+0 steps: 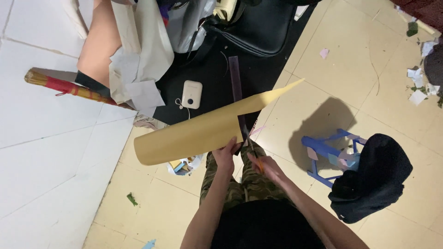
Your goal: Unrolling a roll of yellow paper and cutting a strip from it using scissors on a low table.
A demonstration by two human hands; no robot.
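Holding the tan paper sheet above your lap, your left hand is pinching its near edge taut, so your right hand, its grip closed on orange-handled scissors, is cutting beside the dark ruler.

Single head view, looking steeply down, near hands, floor below.

We see a floor of pale yellow tiles. A black mat lies on it at top centre, carrying a small white device and a dark ruler. Paper scraps lie scattered at the right edge. A blue plastic stool stands on the tiles, a black garment draped over it. A green scrap lies lower left.
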